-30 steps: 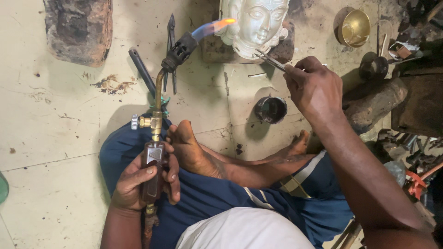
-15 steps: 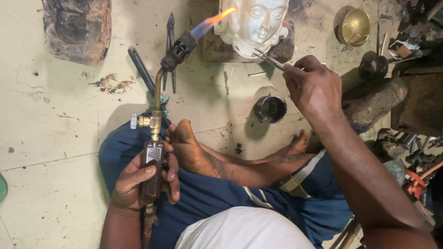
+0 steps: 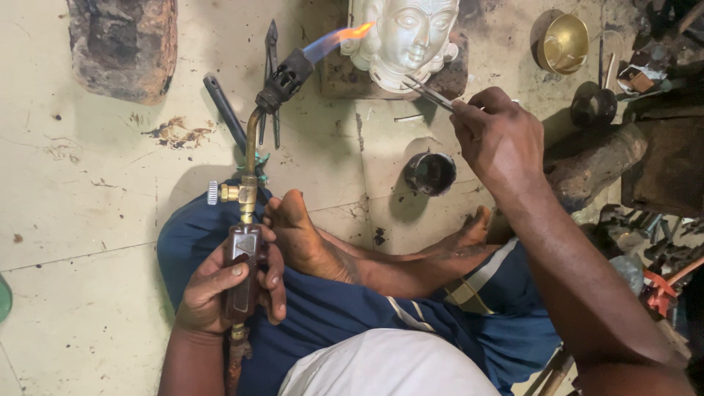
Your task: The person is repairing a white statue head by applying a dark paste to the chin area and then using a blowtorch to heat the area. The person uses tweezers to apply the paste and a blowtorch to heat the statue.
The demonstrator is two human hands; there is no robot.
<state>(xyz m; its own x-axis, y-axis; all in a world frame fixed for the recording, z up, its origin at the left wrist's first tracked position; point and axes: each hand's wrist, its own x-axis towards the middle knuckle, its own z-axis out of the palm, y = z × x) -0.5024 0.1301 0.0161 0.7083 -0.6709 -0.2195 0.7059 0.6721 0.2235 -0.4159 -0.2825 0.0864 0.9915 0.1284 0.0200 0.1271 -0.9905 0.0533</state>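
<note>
Flame tip has crept up and right since 1 s ago: it was licking the silver face casting (image 3: 405, 38) lower on its left cheek, now it sits at the upper left edge by the ear; both hands have barely shifted, tweezers hold the same spot.

Gas torch (image 3: 253, 172): brown handle gripped in left hand (image 3: 220, 290), fingers wrapped tight around it, thumb laid along the front; brass neck runs up past a knurled valve knob (image 3: 213, 193) to a black nozzle; orange-blue flame (image 3: 339, 38) angles up-right and touches the casting's left side; torch lies over the person's blue-clad lap (image 3: 345, 315).

Right hand (image 3: 499, 136) pinches slim metal tweezers (image 3: 429, 93) between thumb and fingertips, other fingers curled in; tweezer tips meet the casting at its chin/neck edge.

Casting stands face-up on a dark scorched block (image 3: 345, 77), at top centre of the head view.

Around it: black pliers (image 3: 273, 70) and a dark rod (image 3: 225, 112) on the floor left of the nozzle; small dark round cup (image 3: 430, 173) just below the right hand; brass bowl (image 3: 562, 44) top right; rough charred brick (image 3: 125, 45) top left; bare feet crossed between the 2 hands; cluttered tools at far right, too dim to identify.
</note>
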